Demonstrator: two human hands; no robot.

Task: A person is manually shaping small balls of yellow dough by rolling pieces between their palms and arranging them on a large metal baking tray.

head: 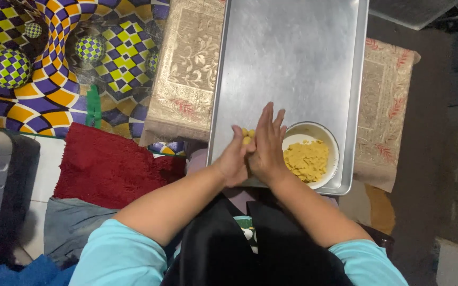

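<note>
While pressed together, hands point(253, 153) rolling dough point(247, 136)

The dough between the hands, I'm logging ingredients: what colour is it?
Yellow: the dough pressed between the left hand and right hand matches the bowl's contents, head view.

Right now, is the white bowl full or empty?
Partly full: the white bowl holds yellow dough on one side, bare white bottom showing beside it.

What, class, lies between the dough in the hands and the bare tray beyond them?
Nothing visible. The dough sits pressed between the left hand and right hand, above the tray. The bowl stands off to the right.
</note>
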